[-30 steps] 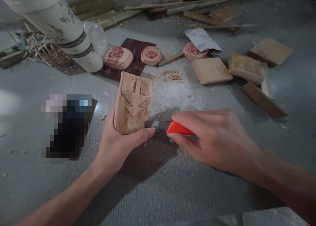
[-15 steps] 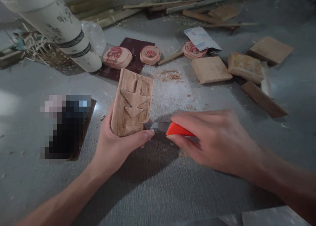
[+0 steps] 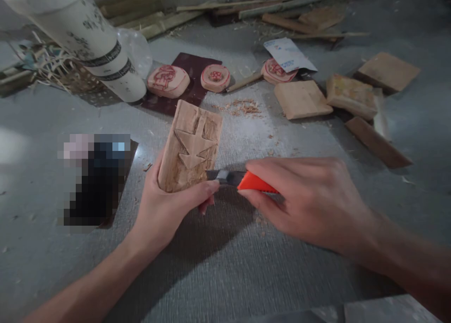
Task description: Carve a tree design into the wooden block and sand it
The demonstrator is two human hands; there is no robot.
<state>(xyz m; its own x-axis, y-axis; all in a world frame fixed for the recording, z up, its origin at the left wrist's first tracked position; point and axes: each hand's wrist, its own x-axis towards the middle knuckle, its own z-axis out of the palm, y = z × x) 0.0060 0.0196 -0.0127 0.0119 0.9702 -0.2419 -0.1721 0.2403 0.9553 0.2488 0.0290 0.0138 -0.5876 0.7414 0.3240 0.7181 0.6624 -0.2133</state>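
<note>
A carved wooden block (image 3: 190, 146) is sitting in the left hand (image 3: 167, 208), whose fingers are clamping its left side and near end; its long axis is running away from the person. Right of the block, the right hand (image 3: 305, 196) is clasping a knife (image 3: 257, 182) in its fingers, the blade meeting the block's near right edge crosswise. Beyond the block, shavings (image 3: 246, 107) are lying.

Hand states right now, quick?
Left hand: closed, holding the rectangular wooden block with the carved arrow.
Right hand: closed, holding the orange-handled metal-bladed knife.
</note>
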